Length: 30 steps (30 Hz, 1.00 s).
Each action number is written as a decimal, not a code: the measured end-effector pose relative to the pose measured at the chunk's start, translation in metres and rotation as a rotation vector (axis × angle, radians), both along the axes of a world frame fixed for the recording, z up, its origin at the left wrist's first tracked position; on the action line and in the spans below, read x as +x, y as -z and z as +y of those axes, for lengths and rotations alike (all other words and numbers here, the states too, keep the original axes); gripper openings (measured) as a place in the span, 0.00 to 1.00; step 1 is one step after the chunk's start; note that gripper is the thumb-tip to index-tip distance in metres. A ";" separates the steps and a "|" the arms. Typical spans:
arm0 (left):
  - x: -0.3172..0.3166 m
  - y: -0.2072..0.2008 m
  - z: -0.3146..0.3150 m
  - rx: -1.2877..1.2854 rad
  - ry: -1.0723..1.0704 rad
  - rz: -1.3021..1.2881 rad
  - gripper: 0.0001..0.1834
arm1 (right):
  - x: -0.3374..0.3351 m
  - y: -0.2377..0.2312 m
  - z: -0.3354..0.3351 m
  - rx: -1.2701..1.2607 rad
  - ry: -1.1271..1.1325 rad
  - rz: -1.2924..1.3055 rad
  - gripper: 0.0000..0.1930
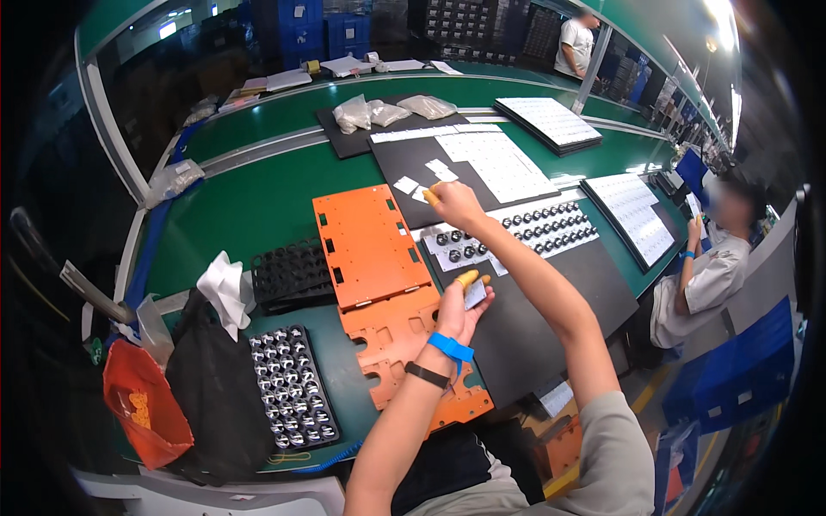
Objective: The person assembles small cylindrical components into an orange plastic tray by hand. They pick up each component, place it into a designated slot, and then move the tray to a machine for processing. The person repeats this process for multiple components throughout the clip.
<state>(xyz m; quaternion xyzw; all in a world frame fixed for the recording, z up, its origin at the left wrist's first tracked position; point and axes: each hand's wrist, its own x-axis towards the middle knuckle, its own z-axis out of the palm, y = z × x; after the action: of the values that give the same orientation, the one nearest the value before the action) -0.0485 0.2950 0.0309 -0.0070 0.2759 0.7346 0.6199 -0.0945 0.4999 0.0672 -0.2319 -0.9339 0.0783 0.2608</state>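
Note:
My left hand (462, 311), with yellow finger cots and a blue wrist strap, is closed around small white square boards (475, 295) above the orange fixture and black mat. Farther out, my right hand (453, 205) has its fingers drawn together at loose white square pieces (406, 185) on a black board (391, 163). What its fingertips hold, if anything, is hidden. Beside it lies a white sheet of joined square boards (508, 168). Nearer, a white panel (508, 265) carries rows of black round parts (538, 230).
An orange fixture plate (370, 245) lies left of my hands. Black trays stand left of it, one holding shiny round parts (292, 387). Plastic bags (387, 112) lie at the back. Stacked white sheets (632, 215) stand right, near a seated co-worker (705, 267).

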 end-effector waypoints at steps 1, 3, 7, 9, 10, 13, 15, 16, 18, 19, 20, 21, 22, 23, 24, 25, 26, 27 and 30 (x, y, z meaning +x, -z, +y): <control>-0.001 0.003 -0.002 -0.018 -0.014 -0.002 0.14 | -0.014 0.002 0.000 -0.033 0.015 -0.064 0.14; 0.005 0.008 -0.001 -0.006 0.003 0.038 0.13 | -0.028 0.012 0.011 -0.018 0.023 -0.075 0.16; 0.005 0.001 -0.009 -0.128 0.016 0.156 0.14 | -0.064 0.027 0.005 -0.024 0.142 -0.259 0.36; 0.001 0.008 -0.009 -0.138 0.011 0.155 0.14 | -0.081 0.028 -0.006 -0.070 0.206 -0.386 0.41; 0.002 0.009 -0.008 -0.121 0.014 0.146 0.14 | -0.083 0.033 -0.010 -0.019 0.242 -0.407 0.38; 0.003 0.010 -0.007 -0.089 0.015 0.125 0.14 | -0.088 0.042 -0.012 0.044 0.246 -0.344 0.27; 0.007 0.005 -0.007 -0.088 0.012 0.119 0.13 | -0.088 0.050 -0.009 0.086 0.205 -0.296 0.19; 0.007 0.007 -0.007 -0.078 0.012 0.122 0.13 | -0.090 0.049 -0.011 0.124 0.173 -0.284 0.15; 0.007 0.011 -0.006 -0.056 0.014 0.128 0.13 | -0.087 0.051 -0.016 0.208 0.118 -0.177 0.09; 0.006 0.010 -0.006 -0.065 0.011 0.133 0.13 | -0.087 0.047 -0.020 0.201 0.099 -0.207 0.08; 0.005 0.009 -0.007 -0.075 0.008 0.138 0.13 | -0.087 0.043 -0.024 0.193 0.080 -0.237 0.08; 0.004 0.008 -0.008 -0.084 0.006 0.143 0.13 | -0.086 0.040 -0.027 0.186 0.060 -0.267 0.08; 0.004 0.007 -0.007 -0.081 0.017 0.153 0.13 | -0.084 0.040 -0.025 0.221 0.048 -0.248 0.07; 0.005 0.006 -0.007 -0.078 0.028 0.163 0.13 | -0.083 0.041 -0.022 0.256 0.035 -0.229 0.07; 0.006 0.005 -0.007 -0.076 0.039 0.173 0.13 | -0.081 0.042 -0.020 0.290 0.022 -0.209 0.06; 0.006 0.006 -0.007 -0.066 0.041 0.179 0.13 | -0.080 0.041 -0.017 0.281 0.031 -0.201 0.06; 0.006 0.007 -0.007 -0.056 0.042 0.186 0.13 | -0.079 0.039 -0.012 0.271 0.039 -0.193 0.06; 0.006 0.007 -0.007 -0.047 0.043 0.192 0.13 | -0.077 0.036 -0.006 0.261 0.047 -0.185 0.05; 0.004 0.008 -0.007 -0.062 0.039 0.187 0.14 | -0.068 0.032 0.009 0.216 0.021 -0.123 0.07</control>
<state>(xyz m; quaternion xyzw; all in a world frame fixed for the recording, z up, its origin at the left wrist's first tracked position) -0.0442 0.2882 0.0226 0.0475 0.3552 0.7110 0.6050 -0.1624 0.5089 0.0356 -0.2166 -0.9487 -0.0400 0.2271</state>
